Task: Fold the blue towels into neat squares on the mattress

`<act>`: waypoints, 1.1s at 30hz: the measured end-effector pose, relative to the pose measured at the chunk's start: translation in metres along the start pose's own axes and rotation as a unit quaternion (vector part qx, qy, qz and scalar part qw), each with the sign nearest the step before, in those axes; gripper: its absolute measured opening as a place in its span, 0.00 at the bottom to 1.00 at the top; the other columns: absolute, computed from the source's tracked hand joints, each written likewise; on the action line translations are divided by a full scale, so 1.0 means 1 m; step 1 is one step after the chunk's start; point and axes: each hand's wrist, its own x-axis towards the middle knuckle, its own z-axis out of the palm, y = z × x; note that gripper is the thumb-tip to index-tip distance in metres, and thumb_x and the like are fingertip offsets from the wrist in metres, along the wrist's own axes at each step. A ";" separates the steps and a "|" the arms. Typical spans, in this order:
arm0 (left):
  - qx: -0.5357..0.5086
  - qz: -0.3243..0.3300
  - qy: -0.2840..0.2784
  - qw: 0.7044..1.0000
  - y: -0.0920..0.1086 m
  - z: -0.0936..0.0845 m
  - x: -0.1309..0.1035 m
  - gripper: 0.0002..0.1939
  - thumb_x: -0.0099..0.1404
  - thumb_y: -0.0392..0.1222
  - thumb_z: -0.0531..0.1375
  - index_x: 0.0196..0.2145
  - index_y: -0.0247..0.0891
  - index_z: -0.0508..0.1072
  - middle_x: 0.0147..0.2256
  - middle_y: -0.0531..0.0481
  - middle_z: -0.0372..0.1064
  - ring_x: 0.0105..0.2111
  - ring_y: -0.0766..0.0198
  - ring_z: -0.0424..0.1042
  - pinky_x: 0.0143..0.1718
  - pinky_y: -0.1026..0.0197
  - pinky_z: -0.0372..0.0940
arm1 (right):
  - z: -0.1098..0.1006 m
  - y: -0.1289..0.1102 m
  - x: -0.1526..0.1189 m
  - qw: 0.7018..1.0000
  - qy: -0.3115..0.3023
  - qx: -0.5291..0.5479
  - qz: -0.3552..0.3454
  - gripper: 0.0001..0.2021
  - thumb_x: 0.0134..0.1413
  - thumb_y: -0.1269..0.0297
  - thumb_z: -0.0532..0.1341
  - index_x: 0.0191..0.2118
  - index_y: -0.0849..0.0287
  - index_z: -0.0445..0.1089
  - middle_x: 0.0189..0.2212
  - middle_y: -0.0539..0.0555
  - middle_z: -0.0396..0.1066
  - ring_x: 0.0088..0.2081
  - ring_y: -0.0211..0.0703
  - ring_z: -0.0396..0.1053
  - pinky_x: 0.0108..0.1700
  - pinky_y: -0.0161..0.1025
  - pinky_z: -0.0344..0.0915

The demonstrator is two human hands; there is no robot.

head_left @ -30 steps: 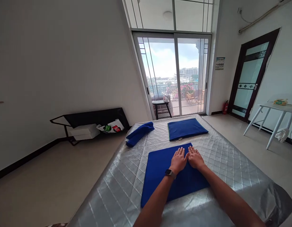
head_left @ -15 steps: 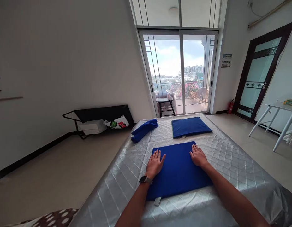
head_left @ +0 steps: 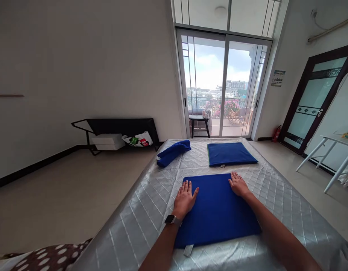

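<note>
A blue folded cloth (head_left: 216,214), flat and roughly rectangular with a white tag at its near left corner, lies on the silver quilted mattress (head_left: 140,210). My left hand (head_left: 185,198), with a watch on the wrist, rests flat on the cloth's far left part, fingers stretched out. Across from it, my right hand (head_left: 239,184) lies flat on the far right corner, fingers extended. Neither hand grips anything. Beyond them is a second flat blue cloth (head_left: 231,153). A bunched or rolled blue cloth (head_left: 174,153) sits at the far left of the mattress.
A black folded frame (head_left: 123,128) leans by the left wall with white boxes (head_left: 106,142) and a printed bag (head_left: 138,140). Brown dotted fabric (head_left: 52,258) is at lower left. A white table (head_left: 336,141) stands right. Sliding glass doors (head_left: 224,90) are behind the mattress.
The camera view has tilted and shifted slightly, so the room appears moved. Both hands stay flat on the near blue cloth, which keeps its shape.
</note>
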 end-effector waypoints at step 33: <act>0.012 0.034 -0.063 0.997 0.030 -0.009 0.031 0.38 0.75 0.62 0.37 0.70 0.34 0.57 0.70 0.39 0.52 0.71 0.51 0.48 0.70 0.46 0.48 | 0.020 0.003 0.006 0.999 0.025 0.023 0.006 0.32 0.71 0.56 0.39 0.73 0.69 0.46 0.73 0.60 0.43 0.74 0.45 0.38 0.72 0.46 0.36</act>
